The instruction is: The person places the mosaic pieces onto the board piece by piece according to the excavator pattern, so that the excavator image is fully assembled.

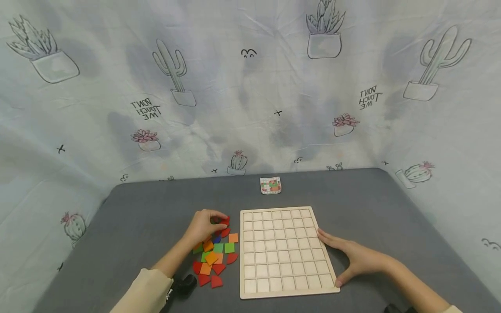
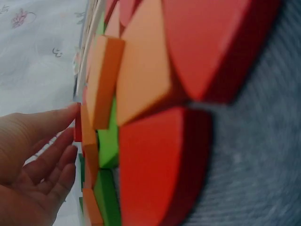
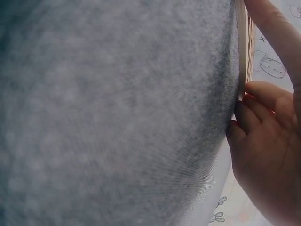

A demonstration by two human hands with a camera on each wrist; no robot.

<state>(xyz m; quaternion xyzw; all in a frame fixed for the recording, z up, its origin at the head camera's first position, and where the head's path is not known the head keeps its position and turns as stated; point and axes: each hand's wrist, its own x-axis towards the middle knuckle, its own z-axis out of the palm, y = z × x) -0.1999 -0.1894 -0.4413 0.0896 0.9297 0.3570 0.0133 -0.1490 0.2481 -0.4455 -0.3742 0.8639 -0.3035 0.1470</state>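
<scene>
My left hand (image 1: pixel 204 227) is over the far end of a heap of small coloured tiles. Its thumb and a finger pinch a red tile (image 2: pixel 78 123), whose full outline is hidden. Around it lie orange square tiles (image 1: pixel 211 258), green square tiles (image 1: pixel 229 248), curved red tiles (image 1: pixel 232 258) and a partly covered blue tile (image 1: pixel 217 239). A pale wooden board (image 1: pixel 274 253) with a grid of square cells lies right of the heap. With thumb and fingers spread, my right hand (image 1: pixel 358 256) touches the board's right edge, the thumb by its near corner.
A small printed card (image 1: pixel 270 185) with a coloured grid pattern lies beyond the board. The grey table (image 1: pixel 176 202) is backed by a pale cloth (image 1: pixel 250 87) printed with cacti. A black strap device (image 1: pixel 186 286) sits at the left wrist.
</scene>
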